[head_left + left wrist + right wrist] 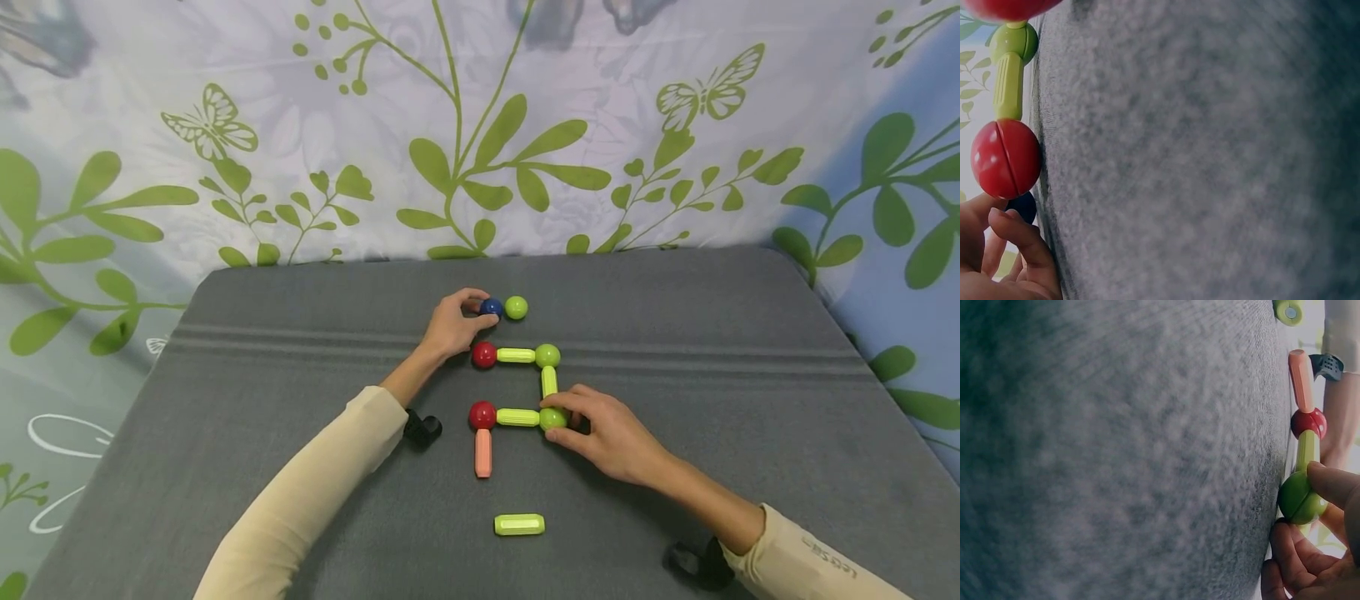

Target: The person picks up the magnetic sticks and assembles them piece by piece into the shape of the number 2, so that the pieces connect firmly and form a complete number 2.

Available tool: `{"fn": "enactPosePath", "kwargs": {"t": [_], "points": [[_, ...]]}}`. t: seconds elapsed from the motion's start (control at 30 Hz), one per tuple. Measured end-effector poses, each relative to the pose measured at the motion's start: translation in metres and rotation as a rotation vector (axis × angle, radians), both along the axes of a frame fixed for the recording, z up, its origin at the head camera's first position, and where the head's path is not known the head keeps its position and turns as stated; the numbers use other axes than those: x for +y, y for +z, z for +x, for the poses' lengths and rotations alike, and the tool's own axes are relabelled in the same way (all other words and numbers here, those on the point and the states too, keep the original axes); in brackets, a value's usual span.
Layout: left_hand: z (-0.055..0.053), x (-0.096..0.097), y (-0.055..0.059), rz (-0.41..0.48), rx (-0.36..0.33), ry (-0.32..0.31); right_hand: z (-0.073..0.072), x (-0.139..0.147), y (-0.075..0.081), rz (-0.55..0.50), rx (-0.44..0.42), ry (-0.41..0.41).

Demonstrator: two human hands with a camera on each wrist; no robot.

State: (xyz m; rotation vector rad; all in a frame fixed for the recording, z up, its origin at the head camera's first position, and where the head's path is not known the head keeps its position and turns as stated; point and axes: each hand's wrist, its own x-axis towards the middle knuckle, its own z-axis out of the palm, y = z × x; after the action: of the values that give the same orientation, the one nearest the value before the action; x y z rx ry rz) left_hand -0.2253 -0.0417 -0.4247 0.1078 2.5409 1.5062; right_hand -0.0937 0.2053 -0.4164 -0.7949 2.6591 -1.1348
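At the back of the table my left hand pinches a blue ball between thumb and fingers. A loose green ball lies just right of it. My right hand grips the green ball at the near right corner of a joined shape. This shape runs from a red ball along a yellow-green rod to another green ball, down a second rod to the gripped ball. A third rod links that to the near red ball, where an orange-pink rod points toward me.
A separate yellow-green rod lies on the grey table near the front. Behind the table hangs a leaf-patterned cloth. Dark wrist devices show beside the left sleeve and the right sleeve.
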Motion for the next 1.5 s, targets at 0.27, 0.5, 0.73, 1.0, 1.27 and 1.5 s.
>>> {"fn": "enactPosePath", "kwargs": {"t": [0.27, 0.5, 0.73, 1.0, 1.27, 1.5], "points": [[-0.001, -0.001, -0.001, 0.008, -0.014, -0.003, 0.0, 0.0, 0.0, 0.005, 0.003, 0.0], [0.004, -0.004, 0.009, 0.06, -0.076, 0.001, -0.001, -0.001, 0.001, 0.002, 0.002, -0.001], [0.023, -0.012, 0.028, 0.118, -0.11, -0.017, 0.0, -0.001, 0.002, 0.002, -0.002, -0.003], [0.069, -0.027, 0.037, 0.285, -0.242, -0.1, -0.001, -0.002, 0.0, 0.002, 0.006, -0.004], [0.116, -0.042, 0.037, 0.226, -0.215, -0.207, -0.001, -0.001, 0.001, 0.007, -0.018, -0.006], [0.146, -0.052, 0.035, 0.179, -0.163, -0.308, -0.001, -0.001, 0.0, 0.01, -0.006, -0.004]]}}
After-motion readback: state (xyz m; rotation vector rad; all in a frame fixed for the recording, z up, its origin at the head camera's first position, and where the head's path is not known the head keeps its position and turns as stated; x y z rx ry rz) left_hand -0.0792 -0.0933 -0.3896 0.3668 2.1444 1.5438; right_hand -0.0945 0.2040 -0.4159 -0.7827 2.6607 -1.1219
